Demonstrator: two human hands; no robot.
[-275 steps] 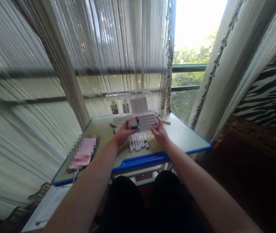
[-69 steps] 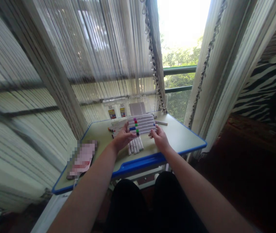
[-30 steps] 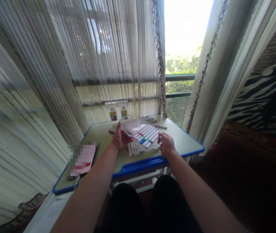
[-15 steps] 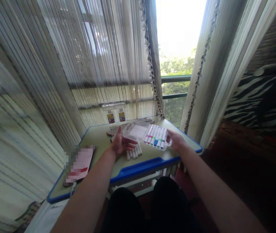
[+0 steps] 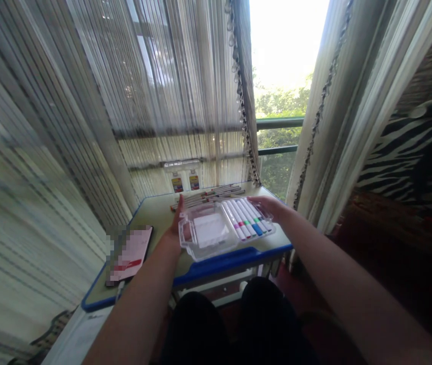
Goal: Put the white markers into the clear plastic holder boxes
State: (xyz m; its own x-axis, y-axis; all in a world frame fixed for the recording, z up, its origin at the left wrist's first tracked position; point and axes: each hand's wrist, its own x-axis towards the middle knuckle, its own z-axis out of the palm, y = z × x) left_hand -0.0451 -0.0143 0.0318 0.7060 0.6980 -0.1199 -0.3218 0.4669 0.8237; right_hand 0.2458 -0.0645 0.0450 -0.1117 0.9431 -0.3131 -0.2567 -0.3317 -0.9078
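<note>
An opened clear plastic marker case (image 5: 210, 248) is held up over the front of the table, its lid on the left and its tray on the right. Several white markers (image 5: 247, 215) with coloured bands, among them purple, red, green and blue, lie side by side in the tray. My right hand (image 5: 269, 207) grips the tray's right end. At the lid's left edge is my left hand (image 5: 178, 223), thumb pointing up and fingers behind the clear plastic, partly hidden. A white sheet (image 5: 212, 230) shows through the lid.
More markers (image 5: 221, 192) lie spread along the back of the blue-edged table (image 5: 143, 208). A phone or tablet (image 5: 134, 253) with a cable rests at the left. Another clear case (image 5: 181, 166) with two labels stands at the back by the striped curtain (image 5: 185, 91).
The case has come nearer and swung left, now covering the loose white markers on the table. My left hand, earlier open beside the case, has closed on the lid's left edge.
</note>
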